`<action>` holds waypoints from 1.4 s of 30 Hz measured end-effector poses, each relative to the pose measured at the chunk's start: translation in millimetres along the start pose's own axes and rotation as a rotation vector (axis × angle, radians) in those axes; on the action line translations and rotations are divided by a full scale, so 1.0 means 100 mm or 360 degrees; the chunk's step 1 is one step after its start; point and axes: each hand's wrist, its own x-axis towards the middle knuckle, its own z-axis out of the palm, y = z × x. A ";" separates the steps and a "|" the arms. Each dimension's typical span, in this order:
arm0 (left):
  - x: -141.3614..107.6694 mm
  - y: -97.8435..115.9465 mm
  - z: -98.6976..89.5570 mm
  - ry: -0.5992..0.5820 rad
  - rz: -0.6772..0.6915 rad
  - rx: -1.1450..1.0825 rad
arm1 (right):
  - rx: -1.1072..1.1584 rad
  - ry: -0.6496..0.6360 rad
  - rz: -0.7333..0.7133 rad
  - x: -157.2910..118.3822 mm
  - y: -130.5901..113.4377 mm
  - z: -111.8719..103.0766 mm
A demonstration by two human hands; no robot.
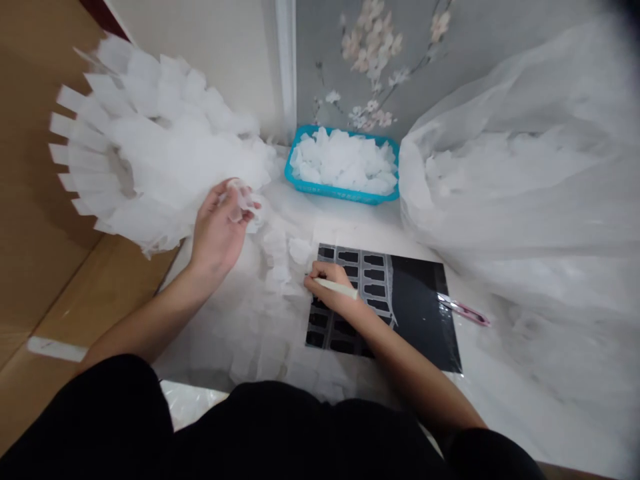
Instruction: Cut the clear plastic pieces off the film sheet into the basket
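Note:
My left hand point(219, 233) is raised at the left of the work surface, its fingers closed on a thin, translucent white piece point(242, 202). A large pile of white strips and pieces point(170, 143) lies just behind it. My right hand point(327, 279) rests over the left part of a black sheet point(420, 307) and grips a slim cream-coloured tool point(340, 288) like a pen; its tip is hidden by my fingers. Pale outlines of several repeated shapes cover that part of the sheet. Loose white pieces point(300, 251) lie left of my right hand.
A blue basket point(345, 195) full of white pieces stands at the back, against a flower-patterned wall panel point(320, 40). On the right bulges a big translucent bag point(500, 220) with white material inside. A pink-handled cutter point(465, 311) lies across the sheet's right edge.

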 end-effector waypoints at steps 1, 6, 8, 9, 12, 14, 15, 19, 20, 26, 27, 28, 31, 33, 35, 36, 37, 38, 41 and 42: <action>-0.05 0.09 0.06 -0.0076 -0.0128 -0.0064 | 0.0080 -0.0032 -0.0011 0.00 -0.04 -0.06; -0.56 0.38 0.54 -0.0504 -0.0617 -0.0206 | 0.0313 0.0325 -0.0399 -0.11 -0.44 -0.64; -0.71 0.46 0.74 -0.0604 -0.0717 -0.0293 | 0.0017 0.0469 -0.0711 -0.21 -0.62 -0.85; -0.75 0.50 0.84 -0.0653 -0.0750 -0.0325 | -0.0116 0.0507 -0.0819 -0.26 -0.69 -0.93; -0.80 0.60 1.06 -0.0773 -0.0747 -0.0360 | -0.0289 0.0653 -0.0943 -0.39 -0.81 -1.06; -0.81 0.62 1.17 -0.0803 -0.0713 -0.0355 | -0.0280 0.0752 -0.0964 -0.43 -0.83 -1.11; -0.82 0.62 1.22 -0.0803 -0.0707 -0.0351 | -0.0271 0.0766 -0.0982 -0.44 -0.82 -1.13; -0.89 0.59 1.33 -0.0764 -0.0742 -0.0330 | -0.0347 0.0687 -0.1094 -0.45 -0.77 -1.22; -0.90 0.58 1.35 -0.0739 -0.0743 -0.0325 | -0.0393 0.0666 -0.1126 -0.45 -0.76 -1.24; -0.94 0.56 1.33 -0.0803 -0.0629 -0.0256 | -0.0520 0.0679 -0.1168 -0.49 -0.76 -1.33; -0.93 0.56 1.30 -0.0813 -0.0607 -0.0209 | -0.0517 0.0671 -0.1149 -0.51 -0.78 -1.35; -0.92 0.55 1.28 -0.0817 -0.0585 -0.0146 | -0.0526 0.0644 -0.1127 -0.53 -0.80 -1.38; -0.91 0.55 1.21 -0.0847 -0.0507 0.0006 | -0.0630 0.0517 -0.1045 -0.57 -0.86 -1.42; -0.91 0.54 1.20 -0.0874 -0.0509 -0.0023 | -0.0715 0.0454 -0.1024 -0.57 -0.89 -1.42; -0.91 0.54 1.22 -0.0860 -0.0574 -0.0126 | -0.0757 0.0426 -0.1026 -0.55 -0.90 -1.40; -0.92 0.54 1.23 -0.0838 -0.0623 -0.0186 | -0.0763 0.0419 -0.1030 -0.54 -0.90 -1.38; -0.92 0.55 1.24 -0.0810 -0.0673 -0.0247 | -0.0761 0.0413 -0.1028 -0.53 -0.90 -1.37; -0.93 0.55 1.25 -0.0781 -0.0718 -0.0308 | -0.0752 0.0411 -0.1023 -0.53 -0.89 -1.36; -0.95 0.59 1.26 -0.0715 -0.0817 -0.0470 | -0.0726 0.0409 -0.1012 -0.52 -0.87 -1.35; -0.95 0.61 1.27 -0.0698 -0.0837 -0.0505 | -0.0714 0.0409 -0.1015 -0.51 -0.87 -1.35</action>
